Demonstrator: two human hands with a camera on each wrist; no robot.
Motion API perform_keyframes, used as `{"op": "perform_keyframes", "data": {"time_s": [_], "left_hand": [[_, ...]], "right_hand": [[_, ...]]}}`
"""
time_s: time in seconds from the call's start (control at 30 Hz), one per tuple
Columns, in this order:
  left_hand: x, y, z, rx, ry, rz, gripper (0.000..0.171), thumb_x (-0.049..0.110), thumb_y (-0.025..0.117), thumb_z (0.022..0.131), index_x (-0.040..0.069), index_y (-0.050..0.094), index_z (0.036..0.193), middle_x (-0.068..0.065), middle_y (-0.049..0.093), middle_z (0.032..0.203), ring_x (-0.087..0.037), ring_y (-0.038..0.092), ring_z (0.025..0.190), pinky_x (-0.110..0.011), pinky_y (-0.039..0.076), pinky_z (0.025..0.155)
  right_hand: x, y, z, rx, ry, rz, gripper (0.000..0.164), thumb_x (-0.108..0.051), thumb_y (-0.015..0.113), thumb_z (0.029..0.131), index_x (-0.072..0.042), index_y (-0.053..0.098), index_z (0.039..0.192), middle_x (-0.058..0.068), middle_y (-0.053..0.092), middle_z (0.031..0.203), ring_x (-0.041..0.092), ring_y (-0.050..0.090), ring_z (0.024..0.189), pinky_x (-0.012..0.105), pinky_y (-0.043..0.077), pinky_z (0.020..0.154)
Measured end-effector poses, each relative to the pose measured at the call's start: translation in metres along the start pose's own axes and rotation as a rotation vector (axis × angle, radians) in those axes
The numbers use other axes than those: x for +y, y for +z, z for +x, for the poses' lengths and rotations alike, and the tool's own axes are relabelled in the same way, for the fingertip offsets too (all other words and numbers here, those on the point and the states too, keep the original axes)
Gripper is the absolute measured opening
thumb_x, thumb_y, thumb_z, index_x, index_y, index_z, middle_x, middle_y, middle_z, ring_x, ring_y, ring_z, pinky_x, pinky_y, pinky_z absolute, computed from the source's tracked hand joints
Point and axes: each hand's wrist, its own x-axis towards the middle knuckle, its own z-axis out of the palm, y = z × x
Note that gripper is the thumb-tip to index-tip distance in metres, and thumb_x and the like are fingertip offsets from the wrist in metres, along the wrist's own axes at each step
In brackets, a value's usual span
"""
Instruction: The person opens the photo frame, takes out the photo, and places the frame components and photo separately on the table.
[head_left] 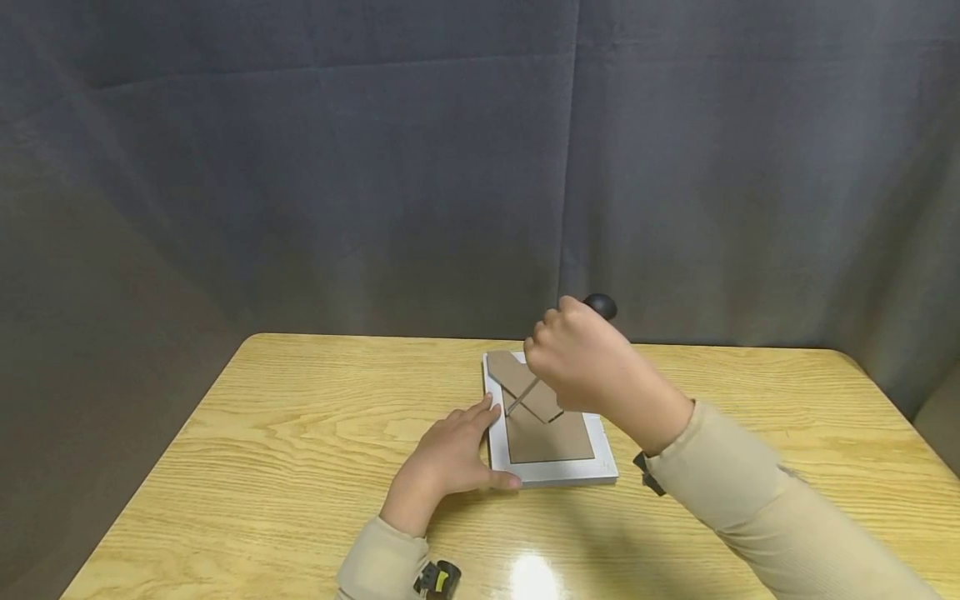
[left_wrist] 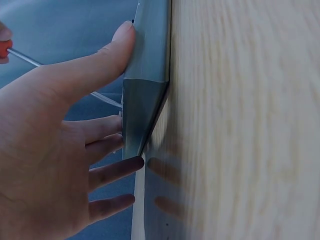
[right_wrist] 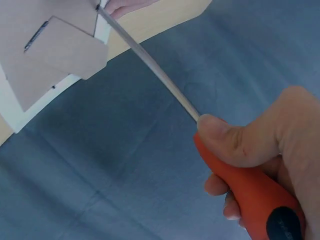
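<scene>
- The main relation is between the tip (head_left: 509, 411) of the screwdriver (right_wrist: 245, 185) and the left inner edge of the white frame (head_left: 555, 472): the tip is at the seam where the brown backing board (head_left: 551, 443) meets the white border. Whether it presses there, I cannot tell.
- The screwdriver has its long axis slanted, from the handle, high on the far right, down to the tip on the near left. So the frame lies below the right hand (head_left: 581, 354), and the worked edge is to its left and a little nearer.
- The frame lies flat on the table (head_left: 337, 433), right of the middle, with its long axis running from near to far.
- The right hand is closed firmly around the orange handle; the thumb lies close to where the metal shaft (right_wrist: 160, 75) begins.
- The left hand (head_left: 453, 454) does not grasp with curled fingers; its fingers are spread and rather straight, at the left side of the frame, with the thumb at the near edge. Of the two hands, it is the nearer one to the tip.
- Counted: two hands, one screwdriver, one frame, one backing board, one brown flap (right_wrist: 70, 50) on the board, one table, and behind it a dark curtain (head_left: 375, 167).
</scene>
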Motion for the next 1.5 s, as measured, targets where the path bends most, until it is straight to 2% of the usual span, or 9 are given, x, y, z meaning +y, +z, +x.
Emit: {"op": "perform_keyframes", "data": {"time_s": [0.27,0.5,0.67,0.87,1.13,1.27,1.4,1.5], "left_hand": [[0.001,0.002,0.001,0.003,-0.006,0.0,0.102,0.058,0.075,0.061,0.014,0.037,0.145,-0.005,0.029,0.157,-0.031,0.034,0.136,-0.055,0.035,0.109],[0.0,0.002,0.002,0.011,-0.001,-0.005,0.102,0.058,0.076,0.061,0.014,0.038,0.145,-0.005,0.03,0.157,-0.03,0.037,0.134,-0.054,0.038,0.107],[-0.001,0.001,0.002,0.017,0.011,-0.003,0.102,0.057,0.076,0.061,0.014,0.038,0.145,-0.006,0.033,0.156,-0.029,0.039,0.133,-0.053,0.038,0.107],[-0.001,0.001,0.001,0.028,0.034,-0.009,0.103,0.056,0.076,0.061,0.013,0.037,0.146,-0.007,0.034,0.155,-0.03,0.04,0.132,-0.052,0.037,0.109],[-0.002,-0.001,0.001,0.016,-0.009,0.003,0.101,0.057,0.076,0.062,0.012,0.038,0.145,-0.007,0.032,0.156,-0.029,0.037,0.134,-0.053,0.034,0.11],[-0.001,-0.002,0.0,0.005,-0.025,0.014,0.102,0.058,0.075,0.061,0.013,0.038,0.145,-0.006,0.031,0.157,-0.03,0.034,0.136,-0.053,0.032,0.112],[0.0,-0.004,0.0,0.002,-0.036,0.025,0.102,0.059,0.075,0.061,0.013,0.038,0.145,-0.006,0.031,0.157,-0.031,0.033,0.137,-0.053,0.032,0.112],[0.0,-0.004,-0.001,0.003,-0.043,0.013,0.102,0.059,0.075,0.061,0.013,0.039,0.144,-0.007,0.031,0.157,-0.032,0.032,0.137,-0.054,0.031,0.112]], "right_hand": [[-0.006,-0.009,0.014,0.017,-0.077,-0.08,0.009,-0.023,0.069,0.055,-0.018,0.063,0.059,-0.004,0.062,0.052,0.014,0.05,0.048,0.027,0.038,0.051],[-0.009,-0.012,0.021,0.026,-0.098,-0.115,0.01,-0.024,0.071,0.057,-0.021,0.062,0.058,-0.006,0.063,0.053,0.012,0.051,0.048,0.027,0.04,0.052],[-0.016,-0.016,0.027,0.029,-0.143,-0.184,0.016,-0.035,0.071,0.059,-0.022,0.061,0.058,-0.007,0.063,0.052,0.012,0.051,0.048,0.027,0.042,0.054],[-0.021,-0.019,0.03,0.015,-0.173,-0.253,0.018,-0.038,0.069,0.06,-0.023,0.059,0.057,-0.008,0.064,0.052,0.012,0.048,0.047,0.026,0.04,0.054],[-0.015,-0.013,0.019,0.032,-0.108,-0.164,0.02,-0.037,0.072,0.055,-0.02,0.064,0.063,-0.005,0.065,0.055,0.013,0.053,0.05,0.028,0.039,0.056],[-0.008,-0.009,0.009,0.0,-0.052,-0.09,0.025,-0.038,0.073,0.053,-0.017,0.067,0.066,-0.003,0.068,0.059,0.015,0.056,0.055,0.029,0.04,0.058],[-0.001,-0.003,-0.002,-0.028,0.019,-0.002,0.017,-0.027,0.07,0.056,-0.014,0.064,0.064,-0.001,0.067,0.059,0.017,0.055,0.056,0.03,0.042,0.058],[0.004,0.008,-0.014,0.008,0.08,0.072,0.008,-0.016,0.065,0.058,-0.014,0.057,0.057,-0.001,0.061,0.053,0.018,0.052,0.052,0.029,0.041,0.054]]}}
